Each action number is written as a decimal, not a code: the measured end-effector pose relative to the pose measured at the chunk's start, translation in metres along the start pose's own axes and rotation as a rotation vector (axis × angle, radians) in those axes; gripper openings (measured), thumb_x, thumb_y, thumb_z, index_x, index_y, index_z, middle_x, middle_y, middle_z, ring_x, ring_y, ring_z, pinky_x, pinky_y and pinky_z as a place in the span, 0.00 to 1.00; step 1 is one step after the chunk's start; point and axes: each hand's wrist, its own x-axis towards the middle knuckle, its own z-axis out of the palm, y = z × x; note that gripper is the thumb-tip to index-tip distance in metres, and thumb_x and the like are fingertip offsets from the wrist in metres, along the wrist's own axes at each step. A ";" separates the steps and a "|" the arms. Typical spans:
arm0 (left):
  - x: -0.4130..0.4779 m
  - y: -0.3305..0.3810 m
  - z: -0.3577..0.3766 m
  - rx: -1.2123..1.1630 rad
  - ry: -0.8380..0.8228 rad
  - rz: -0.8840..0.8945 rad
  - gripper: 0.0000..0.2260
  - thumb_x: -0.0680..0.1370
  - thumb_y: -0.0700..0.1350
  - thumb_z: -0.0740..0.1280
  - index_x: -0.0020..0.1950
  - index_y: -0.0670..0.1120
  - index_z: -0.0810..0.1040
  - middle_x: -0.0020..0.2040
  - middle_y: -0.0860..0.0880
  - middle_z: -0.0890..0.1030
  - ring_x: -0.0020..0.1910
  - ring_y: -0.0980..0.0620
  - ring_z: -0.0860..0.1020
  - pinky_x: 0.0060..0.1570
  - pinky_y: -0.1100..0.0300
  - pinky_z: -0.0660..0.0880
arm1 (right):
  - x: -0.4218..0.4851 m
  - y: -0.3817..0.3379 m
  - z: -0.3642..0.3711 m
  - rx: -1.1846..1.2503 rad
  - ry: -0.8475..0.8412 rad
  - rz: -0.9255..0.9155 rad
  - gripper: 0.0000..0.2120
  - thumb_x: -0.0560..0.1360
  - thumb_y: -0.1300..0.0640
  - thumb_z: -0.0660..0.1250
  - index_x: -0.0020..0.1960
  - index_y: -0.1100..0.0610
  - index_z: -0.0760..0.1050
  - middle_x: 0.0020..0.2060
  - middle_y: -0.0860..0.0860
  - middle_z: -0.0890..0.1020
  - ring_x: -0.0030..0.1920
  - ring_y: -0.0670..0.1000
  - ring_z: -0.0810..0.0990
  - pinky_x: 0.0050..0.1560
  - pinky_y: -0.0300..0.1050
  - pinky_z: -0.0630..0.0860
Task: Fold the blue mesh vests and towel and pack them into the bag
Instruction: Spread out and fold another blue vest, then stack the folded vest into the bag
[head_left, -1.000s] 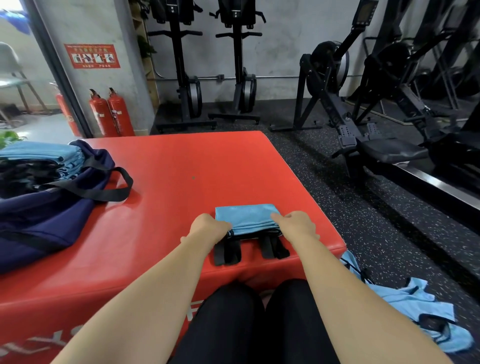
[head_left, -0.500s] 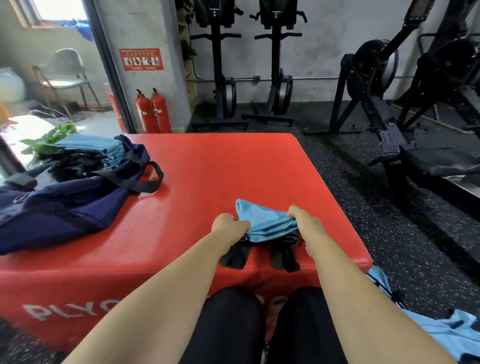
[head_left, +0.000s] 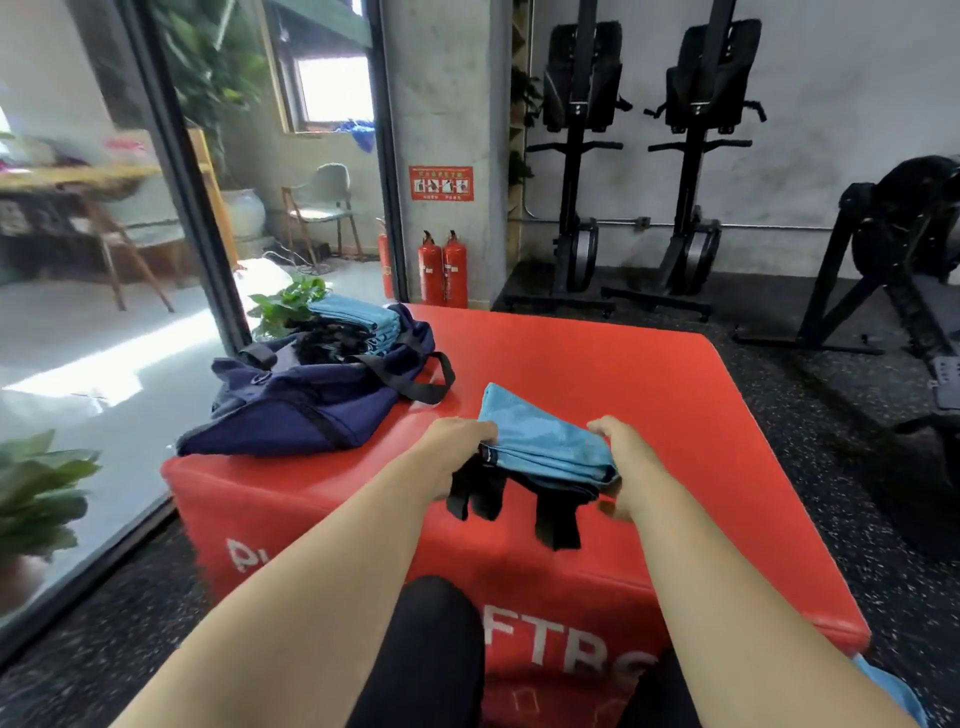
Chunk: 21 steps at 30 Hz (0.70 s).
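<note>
Vest (head_left: 545, 444) now lifted off box (head_left: 597, 374); left hand (head_left: 457, 457), right hand (head_left: 621, 467) fingers grasping it.

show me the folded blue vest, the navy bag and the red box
folded blue mesh vest (head_left: 545, 441), head view, top blue panel
navy fabric duffel bag (head_left: 296, 410), head view, near side wall
red padded box (head_left: 597, 364), head view, bare top surface

Two red extinguishers (head_left: 443, 270) stand by a grey pillar (head_left: 447, 104) on speckled flooring (head_left: 779, 415).

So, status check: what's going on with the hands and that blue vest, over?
Left hand, right hand: both gripping folded vest over red box. Bag open, folded stack inside. Nothing in between.
</note>
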 end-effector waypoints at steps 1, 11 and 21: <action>-0.004 0.004 -0.012 -0.024 0.011 0.010 0.06 0.71 0.39 0.66 0.46 0.39 0.76 0.36 0.41 0.74 0.26 0.45 0.72 0.25 0.58 0.70 | -0.003 -0.004 0.010 -0.019 -0.012 -0.025 0.23 0.62 0.52 0.71 0.56 0.57 0.75 0.41 0.54 0.77 0.36 0.54 0.74 0.37 0.45 0.69; -0.002 0.018 -0.152 -0.283 0.077 0.018 0.11 0.70 0.38 0.67 0.51 0.39 0.77 0.42 0.40 0.76 0.33 0.44 0.75 0.36 0.55 0.74 | -0.030 -0.017 0.139 -0.297 -0.241 -0.087 0.06 0.71 0.62 0.63 0.48 0.58 0.73 0.40 0.56 0.75 0.29 0.53 0.73 0.35 0.41 0.66; 0.071 0.044 -0.276 -0.125 0.001 0.091 0.11 0.73 0.29 0.64 0.42 0.41 0.83 0.41 0.39 0.82 0.38 0.43 0.80 0.47 0.48 0.79 | 0.009 -0.035 0.283 -0.280 -0.062 -0.318 0.33 0.70 0.66 0.67 0.71 0.61 0.56 0.61 0.59 0.70 0.59 0.60 0.75 0.60 0.58 0.76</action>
